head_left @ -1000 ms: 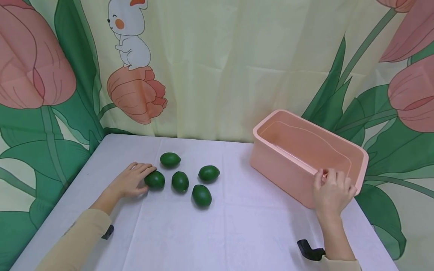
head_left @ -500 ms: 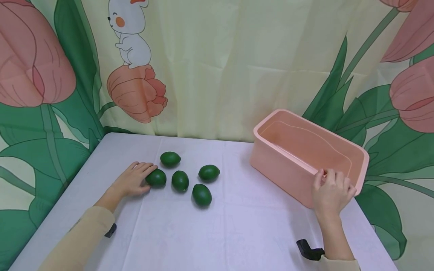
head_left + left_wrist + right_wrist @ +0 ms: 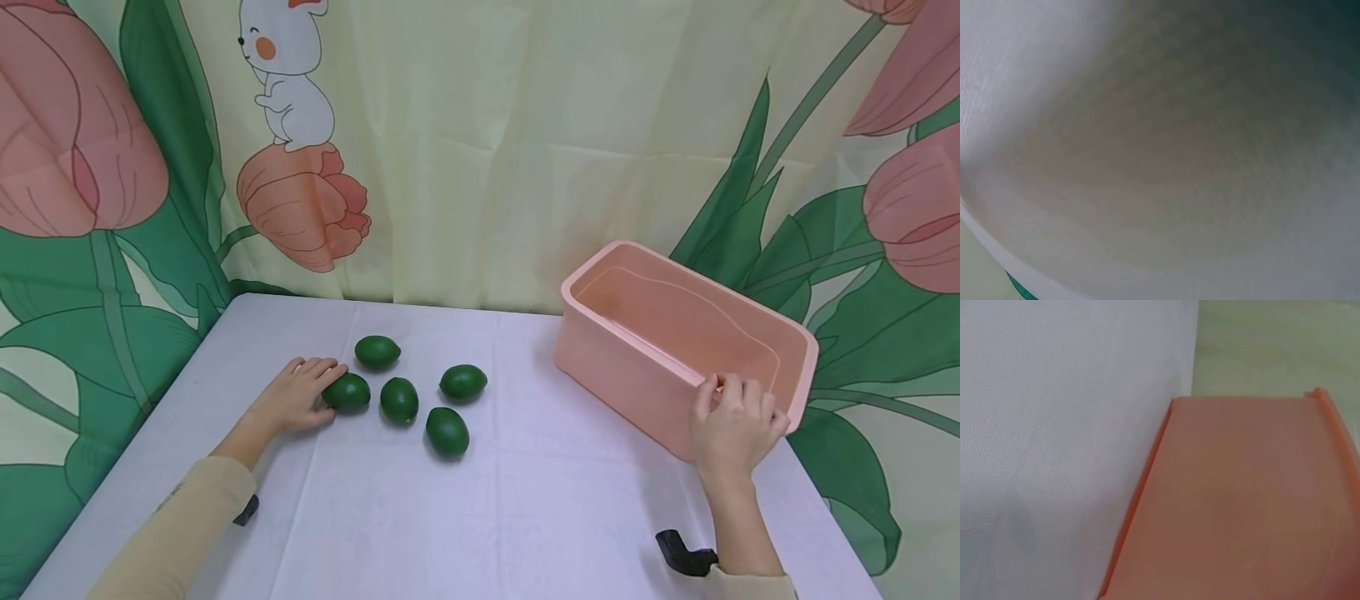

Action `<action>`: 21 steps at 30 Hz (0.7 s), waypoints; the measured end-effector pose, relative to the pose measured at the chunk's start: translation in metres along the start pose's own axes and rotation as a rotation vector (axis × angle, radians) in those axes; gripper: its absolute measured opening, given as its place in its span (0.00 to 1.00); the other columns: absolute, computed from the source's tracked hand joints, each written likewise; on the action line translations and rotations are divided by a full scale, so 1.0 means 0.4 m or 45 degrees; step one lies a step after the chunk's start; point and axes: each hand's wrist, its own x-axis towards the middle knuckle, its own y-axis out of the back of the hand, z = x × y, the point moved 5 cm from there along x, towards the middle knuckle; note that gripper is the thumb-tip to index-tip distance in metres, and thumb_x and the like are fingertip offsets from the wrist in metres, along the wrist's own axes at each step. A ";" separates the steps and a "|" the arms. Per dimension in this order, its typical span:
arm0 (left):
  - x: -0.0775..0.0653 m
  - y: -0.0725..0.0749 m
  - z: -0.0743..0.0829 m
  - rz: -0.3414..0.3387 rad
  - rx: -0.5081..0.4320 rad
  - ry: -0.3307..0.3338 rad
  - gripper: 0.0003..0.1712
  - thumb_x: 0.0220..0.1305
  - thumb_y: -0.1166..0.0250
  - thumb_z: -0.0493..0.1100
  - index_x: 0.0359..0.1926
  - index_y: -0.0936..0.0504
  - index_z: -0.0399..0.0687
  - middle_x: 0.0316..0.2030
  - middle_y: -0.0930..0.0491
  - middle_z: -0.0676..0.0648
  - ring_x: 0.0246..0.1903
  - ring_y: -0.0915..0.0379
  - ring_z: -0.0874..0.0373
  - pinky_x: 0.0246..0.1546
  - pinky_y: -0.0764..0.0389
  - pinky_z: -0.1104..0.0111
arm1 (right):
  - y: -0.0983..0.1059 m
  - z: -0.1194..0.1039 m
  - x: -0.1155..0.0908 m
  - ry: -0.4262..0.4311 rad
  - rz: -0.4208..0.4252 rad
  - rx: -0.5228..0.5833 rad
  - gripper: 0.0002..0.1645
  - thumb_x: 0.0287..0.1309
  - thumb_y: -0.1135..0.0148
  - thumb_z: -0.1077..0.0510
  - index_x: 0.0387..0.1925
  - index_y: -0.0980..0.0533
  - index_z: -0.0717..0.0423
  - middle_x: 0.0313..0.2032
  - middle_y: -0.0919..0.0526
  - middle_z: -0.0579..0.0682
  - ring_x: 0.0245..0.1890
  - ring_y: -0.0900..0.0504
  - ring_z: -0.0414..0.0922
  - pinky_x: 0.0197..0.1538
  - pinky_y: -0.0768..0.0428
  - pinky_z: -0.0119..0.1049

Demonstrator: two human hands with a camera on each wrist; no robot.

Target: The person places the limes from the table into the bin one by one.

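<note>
In the head view my left hand (image 3: 296,396) is at the left of a green lime (image 3: 348,392), with the fingers over its top left and the thumb at its near side. The lime rests on the table. My right hand (image 3: 735,429) grips the near rim of a pink plastic bin (image 3: 622,367) at its right end, the fingers hooked over the edge. In the right wrist view the bin's side wall (image 3: 1241,500) fills the lower right, and the hand is out of sight. Only blurred cloth and sleeve show in the left wrist view.
Several more limes lie close by: one behind (image 3: 377,352), one just right (image 3: 399,401), and others farther right (image 3: 462,382). A white cloth covers the table (image 3: 525,517). A printed curtain (image 3: 480,167) hangs along the table's back edge.
My left hand and the lime under it have shifted slightly right, and the lime has turned a little. My right hand stays on the bin's rim.
</note>
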 end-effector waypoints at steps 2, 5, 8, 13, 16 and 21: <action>0.001 -0.001 -0.001 -0.001 -0.006 0.008 0.41 0.47 0.35 0.55 0.60 0.34 0.42 0.54 0.31 0.38 0.54 0.37 0.43 0.54 0.41 0.44 | 0.000 0.000 0.000 -0.004 -0.003 0.001 0.17 0.61 0.51 0.57 0.37 0.27 0.71 0.36 0.26 0.68 0.40 0.32 0.63 0.46 0.42 0.59; 0.002 -0.001 -0.002 -0.006 -0.016 0.022 0.41 0.46 0.35 0.56 0.60 0.34 0.42 0.54 0.32 0.38 0.54 0.38 0.42 0.54 0.42 0.44 | 0.000 0.001 -0.001 -0.006 -0.008 0.000 0.17 0.62 0.51 0.57 0.37 0.27 0.71 0.36 0.27 0.68 0.40 0.33 0.63 0.46 0.42 0.59; 0.003 0.001 -0.003 -0.013 -0.018 0.032 0.42 0.46 0.34 0.57 0.60 0.33 0.43 0.54 0.32 0.37 0.55 0.38 0.42 0.55 0.42 0.44 | -0.001 0.001 -0.001 -0.007 -0.008 -0.001 0.17 0.62 0.51 0.57 0.37 0.28 0.71 0.36 0.27 0.68 0.40 0.33 0.63 0.45 0.42 0.58; 0.004 0.005 0.001 -0.018 -0.003 0.026 0.42 0.45 0.34 0.59 0.59 0.32 0.42 0.53 0.31 0.37 0.54 0.37 0.42 0.54 0.41 0.44 | -0.004 0.005 -0.001 -0.018 -0.013 -0.001 0.17 0.62 0.51 0.56 0.37 0.28 0.71 0.37 0.27 0.68 0.40 0.33 0.63 0.46 0.42 0.58; 0.003 0.007 0.004 -0.013 0.022 0.022 0.42 0.45 0.34 0.60 0.59 0.31 0.43 0.52 0.31 0.37 0.52 0.36 0.42 0.54 0.40 0.45 | -0.006 0.006 -0.001 -0.018 -0.011 0.000 0.18 0.62 0.51 0.56 0.37 0.28 0.71 0.37 0.27 0.68 0.40 0.33 0.63 0.46 0.42 0.58; 0.002 0.011 0.004 0.017 0.047 0.025 0.42 0.43 0.33 0.61 0.57 0.29 0.44 0.51 0.30 0.38 0.51 0.35 0.43 0.53 0.39 0.46 | -0.007 0.005 -0.002 -0.009 0.010 0.010 0.17 0.61 0.51 0.56 0.36 0.28 0.71 0.36 0.27 0.68 0.40 0.32 0.63 0.45 0.41 0.58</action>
